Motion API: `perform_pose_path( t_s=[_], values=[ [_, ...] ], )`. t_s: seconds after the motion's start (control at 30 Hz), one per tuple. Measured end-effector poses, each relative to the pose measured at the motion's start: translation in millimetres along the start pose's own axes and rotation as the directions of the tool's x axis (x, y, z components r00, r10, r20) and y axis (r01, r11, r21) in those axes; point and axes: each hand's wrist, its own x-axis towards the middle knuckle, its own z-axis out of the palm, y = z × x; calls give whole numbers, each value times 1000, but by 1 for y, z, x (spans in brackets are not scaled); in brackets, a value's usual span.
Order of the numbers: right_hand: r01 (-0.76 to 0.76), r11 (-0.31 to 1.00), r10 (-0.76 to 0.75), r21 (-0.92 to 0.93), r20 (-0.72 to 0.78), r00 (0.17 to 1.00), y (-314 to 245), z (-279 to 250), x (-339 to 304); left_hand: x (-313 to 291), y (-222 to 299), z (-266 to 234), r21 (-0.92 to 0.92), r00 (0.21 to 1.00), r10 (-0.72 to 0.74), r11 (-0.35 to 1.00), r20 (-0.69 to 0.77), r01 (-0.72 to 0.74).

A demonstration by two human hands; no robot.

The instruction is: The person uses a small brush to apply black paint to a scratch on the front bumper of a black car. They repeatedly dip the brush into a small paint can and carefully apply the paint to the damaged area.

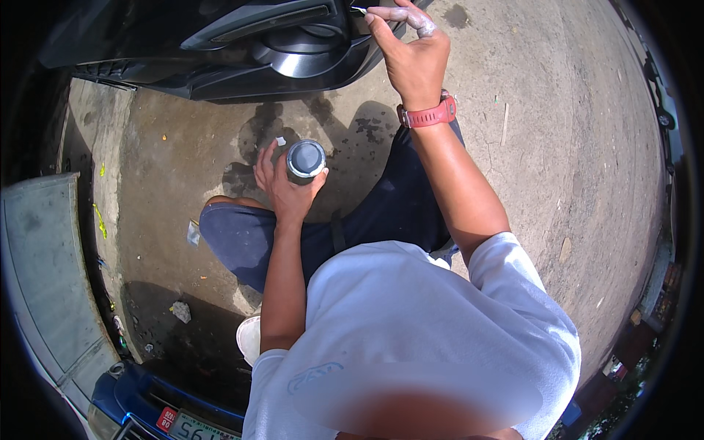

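Over concrete (550,183), left hand (287,189) half-curls round a dark, pale-rimmed can (306,157); right hand (420,53) pinches a whitish sliver (358,9).

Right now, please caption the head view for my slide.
The left hand holds a round container; the right hand pinches a small pale piece near a dark car bumper.

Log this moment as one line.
left hand: holds round container | right hand, white-smeared: pinches thin pale item | near: black car bumper | wrist: red watch

Bright sunlight, dark shadows (205,334), bent edges, blurred lower centre
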Motion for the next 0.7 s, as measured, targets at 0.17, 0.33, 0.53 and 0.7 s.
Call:
perform_pose_path(
  t_s=[0.17,0.33,0.53,0.7],
  values=[
    [11,998,-14,-68,-42,999,-2,2,1,0,0,0,-7,1000,5,1000,-7,-5],
    [2,999,-1,-36,15,1000,-3,0,4,0,0,0,-8,1000,6,1000,-4,-6],
    [30,998,-32,-56,-36,999,-1,2,1,0,-1,1,-25,1000,-5,1000,2,5],
    [34,999,-35,-42,-9,999,0,1,2,0,-1,1,-32,1000,-7,999,3,8]
  ],
)
